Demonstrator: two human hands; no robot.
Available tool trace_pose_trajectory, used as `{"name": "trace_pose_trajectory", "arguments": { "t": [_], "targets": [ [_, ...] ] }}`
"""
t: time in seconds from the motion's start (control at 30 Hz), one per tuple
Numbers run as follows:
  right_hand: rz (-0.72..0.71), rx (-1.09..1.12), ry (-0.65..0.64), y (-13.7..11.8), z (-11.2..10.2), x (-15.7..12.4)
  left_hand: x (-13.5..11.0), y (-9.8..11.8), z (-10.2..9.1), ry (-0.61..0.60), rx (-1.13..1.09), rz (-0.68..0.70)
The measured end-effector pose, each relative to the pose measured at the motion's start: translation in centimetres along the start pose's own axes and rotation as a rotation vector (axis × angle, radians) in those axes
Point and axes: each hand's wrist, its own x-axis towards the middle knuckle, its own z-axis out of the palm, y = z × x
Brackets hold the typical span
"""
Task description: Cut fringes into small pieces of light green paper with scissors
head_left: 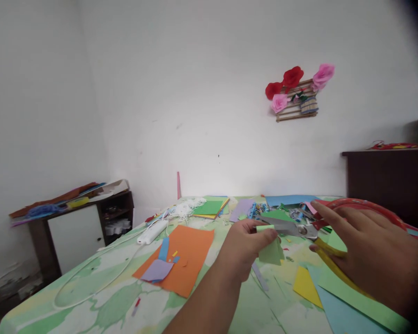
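Observation:
Pinched between the thumb and fingers of my left hand (248, 243) is a folded piece of light green paper (271, 253). My right hand (372, 253) grips a pair of scissors (304, 230) with one red and one yellow handle. The scissor blades are parted and point left, close to the upper edge of the green paper; whether they touch it I cannot tell. Below my right hand lie a yellow paper piece (305, 286), a light blue sheet (337, 308) and a light green sheet (360, 299).
An orange sheet (191, 250) with paper scraps lies left of my hands. Behind it are a white power strip (152, 232), tangled white string (186, 208) and stacked coloured sheets (209, 207). A low cabinet (75, 234) stands left, a dark cabinet (386, 181) right.

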Motion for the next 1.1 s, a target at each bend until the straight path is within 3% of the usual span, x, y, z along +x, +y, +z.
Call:
{"name": "trace_pose_trajectory", "arguments": {
  "t": [0.13, 0.43, 0.57, 0.73, 0.93, 1.1],
  "targets": [
    [-0.004, -0.082, 0.069, -0.1, 0.6, 0.1, 0.3, -0.1, -0.4, -0.018, -0.011, -0.023],
    [0.059, -0.063, 0.086, 0.1, 1.3, -0.8, 0.4, -0.7, -0.3, 0.032, 0.043, 0.065],
    [0.070, -0.018, 0.053, 0.2, 1.8, -1.2, 0.3, -0.6, -0.3, 0.016, -0.010, 0.048],
    [0.027, -0.026, 0.120, -0.1, 1.9, -1.1, 0.2, -0.6, 0.0, 0.023, -0.096, 0.057],
    [0.034, -0.050, 0.068, -0.5, 1.3, -0.6, -0.2, -0.8, 0.8, 0.062, -0.179, 0.064],
    [0.061, -0.064, 0.053, -0.6, 0.9, -0.5, -0.7, -0.2, 1.0, -0.044, -0.257, -0.011]
  ]
}}
